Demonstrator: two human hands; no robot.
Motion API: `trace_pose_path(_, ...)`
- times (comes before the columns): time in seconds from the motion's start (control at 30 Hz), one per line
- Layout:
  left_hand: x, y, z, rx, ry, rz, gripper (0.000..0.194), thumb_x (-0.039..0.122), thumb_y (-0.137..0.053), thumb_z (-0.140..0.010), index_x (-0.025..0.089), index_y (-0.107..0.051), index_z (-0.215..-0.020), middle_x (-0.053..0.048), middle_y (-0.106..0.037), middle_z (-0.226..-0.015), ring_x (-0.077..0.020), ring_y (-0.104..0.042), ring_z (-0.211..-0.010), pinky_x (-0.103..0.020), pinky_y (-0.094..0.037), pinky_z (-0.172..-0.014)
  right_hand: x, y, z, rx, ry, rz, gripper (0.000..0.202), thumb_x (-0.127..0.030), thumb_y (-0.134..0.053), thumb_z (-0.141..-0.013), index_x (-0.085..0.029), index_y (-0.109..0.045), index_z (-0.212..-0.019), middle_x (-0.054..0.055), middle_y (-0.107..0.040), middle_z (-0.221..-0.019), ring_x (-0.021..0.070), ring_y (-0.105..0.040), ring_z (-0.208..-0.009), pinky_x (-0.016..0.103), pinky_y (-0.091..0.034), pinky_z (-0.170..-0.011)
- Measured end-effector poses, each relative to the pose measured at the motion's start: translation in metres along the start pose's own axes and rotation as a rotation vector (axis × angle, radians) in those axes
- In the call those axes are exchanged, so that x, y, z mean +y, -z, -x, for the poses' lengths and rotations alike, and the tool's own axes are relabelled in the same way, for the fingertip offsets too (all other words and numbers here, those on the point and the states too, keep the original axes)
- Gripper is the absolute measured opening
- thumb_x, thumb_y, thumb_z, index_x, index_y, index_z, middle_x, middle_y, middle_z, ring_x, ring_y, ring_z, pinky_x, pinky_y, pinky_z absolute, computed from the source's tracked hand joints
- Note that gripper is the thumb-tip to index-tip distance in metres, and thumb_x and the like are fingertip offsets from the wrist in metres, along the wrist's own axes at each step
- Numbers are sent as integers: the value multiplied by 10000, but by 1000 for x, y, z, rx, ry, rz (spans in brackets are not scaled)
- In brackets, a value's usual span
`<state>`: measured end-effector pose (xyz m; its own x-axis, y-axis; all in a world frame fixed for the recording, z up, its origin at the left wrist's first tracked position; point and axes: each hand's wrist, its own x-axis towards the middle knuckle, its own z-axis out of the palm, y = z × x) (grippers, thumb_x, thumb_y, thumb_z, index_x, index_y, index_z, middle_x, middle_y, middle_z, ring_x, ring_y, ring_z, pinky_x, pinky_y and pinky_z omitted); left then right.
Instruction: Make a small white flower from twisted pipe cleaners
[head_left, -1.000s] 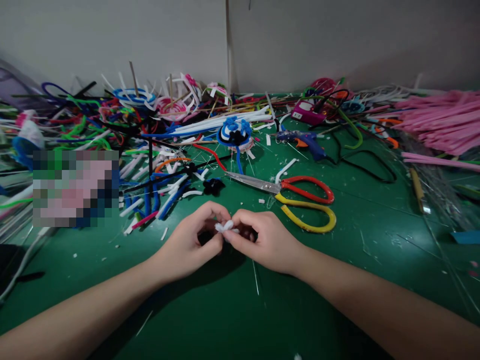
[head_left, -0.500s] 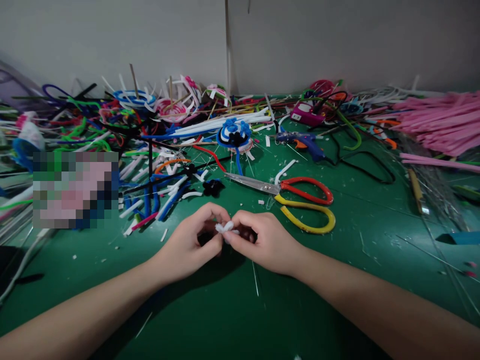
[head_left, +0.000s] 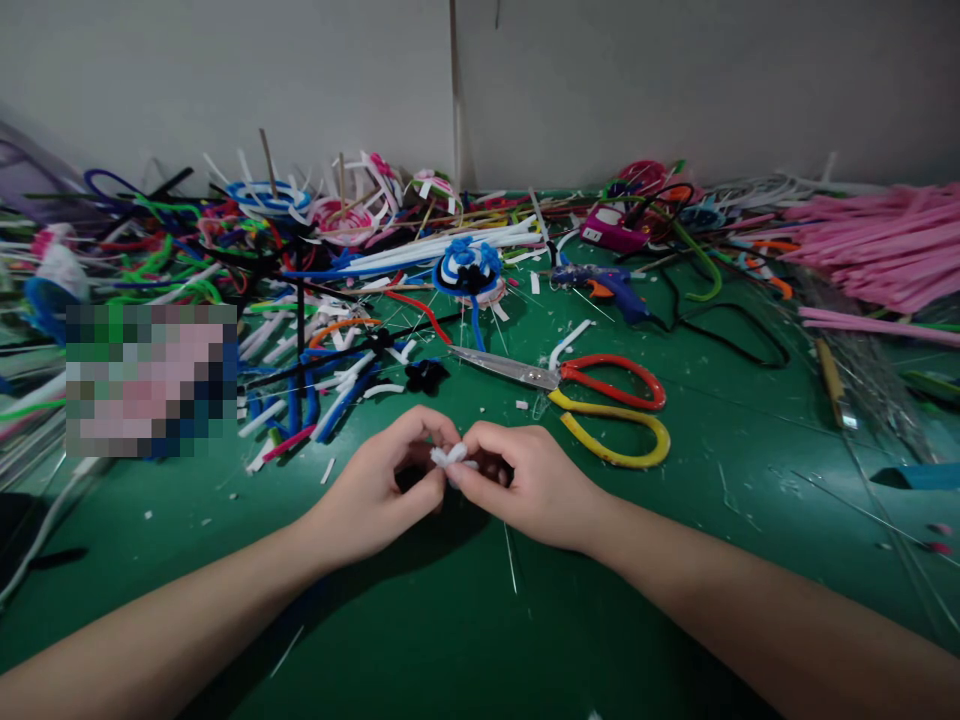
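Between my fingertips is a small, bent piece of white pipe cleaner (head_left: 450,456), partly covered by the fingers. My left hand (head_left: 382,490) pinches it from the left, thumb and forefinger closed on it. From the other side my right hand (head_left: 529,485) pinches the same piece, its thumb lying along the front. Just beyond the hands, scissors (head_left: 517,370) with one red and one yellow handle lie on the green table (head_left: 450,640). A black pipe-cleaner flower (head_left: 427,375) lies left of the blade tips. Behind it stands a blue, white and black pipe-cleaner flower (head_left: 469,268).
A blue glue gun (head_left: 611,285) with a black cord lies behind the scissors. Cut pipe-cleaner pieces (head_left: 349,385) are strewn to the left. At the right are a bundle of pink pipe cleaners (head_left: 885,245), a wooden-handled tool (head_left: 831,380) and thin wires.
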<state>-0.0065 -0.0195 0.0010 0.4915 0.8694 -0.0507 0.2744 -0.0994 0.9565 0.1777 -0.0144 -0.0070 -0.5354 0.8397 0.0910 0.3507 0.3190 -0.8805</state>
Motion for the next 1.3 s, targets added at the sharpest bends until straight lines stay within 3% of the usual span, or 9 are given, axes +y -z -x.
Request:
trace_pose_path(0.6, 2, 1, -1, 10, 82, 39, 108, 137, -503, -816, 178, -465, -908, 55, -493, -620, -85, -498, -526, -206, -394, -500, -1, 1, 0, -9, -8, 4, 173, -314, -507, -876, -166, -587, -836, -39, -513, -624, 66, -440, -525, 184, -308, -497)
trace_pose_path(1.3, 1, 1, 0, 19, 45, 9, 45, 218, -494, -856, 175, -489, -867, 43, -481, -653, -82, -477, -529, -197, -384, -491, 0, 0, 0, -46, 14, 93, 202, -340, -499, -881, -174, -615, -869, -19, -566, -650, 85, -470, -556, 202, -290, -511)
